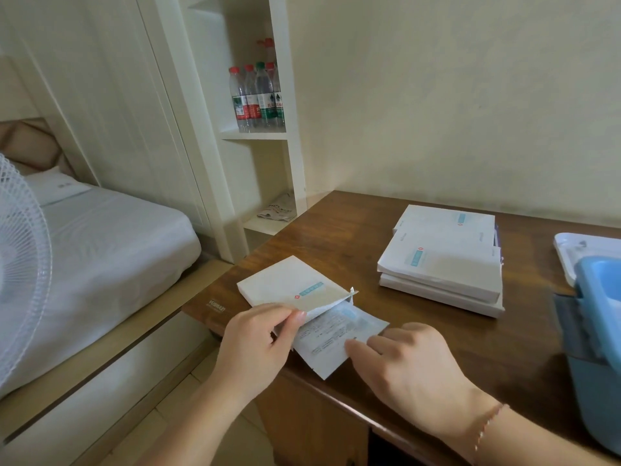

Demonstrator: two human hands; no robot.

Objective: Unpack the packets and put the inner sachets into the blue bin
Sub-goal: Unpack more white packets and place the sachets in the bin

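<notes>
Nearest the lens, the right hand is reaching across the bench, its grip pinching the near edge of an inner sachet that is lying half out of its packet. To its left, the left hand is clamping the packet's torn flap between thumb and fingers and lifting it, apparently to be holding the mouth wide so the sachet is sliding free rather than snagging. Both packet and sachet are sitting at the bench's front left corner, the sachet's near corner overhanging the edge slightly. Further back, a stack of unopened packets is waiting, seemingly parked within reach for later turns. At the right edge the blue bin is standing, well apart from the sachet, with a white tray just behind it. By my judgement the sachet is still needing a carry to the right.
</notes>
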